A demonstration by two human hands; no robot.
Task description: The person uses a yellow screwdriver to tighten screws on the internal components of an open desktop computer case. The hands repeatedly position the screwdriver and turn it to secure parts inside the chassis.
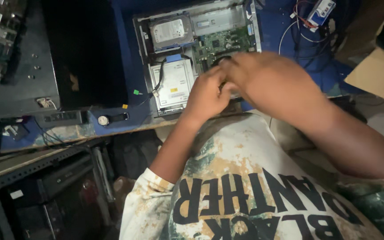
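The open computer case [196, 58] lies flat on the blue worktop [130, 66], lid off, so its green circuit board [221, 44] faces up. Both hands meet over its 5 o'clock corner: the left hand [207, 95] curls loosely, the right hand [263, 80] is blurred, and I cannot tell what either grips. A silver hard drive [172, 31] sits at 11 o'clock inside. At 8 o'clock, a wristwatch [112, 119] rests near the worktop's edge.
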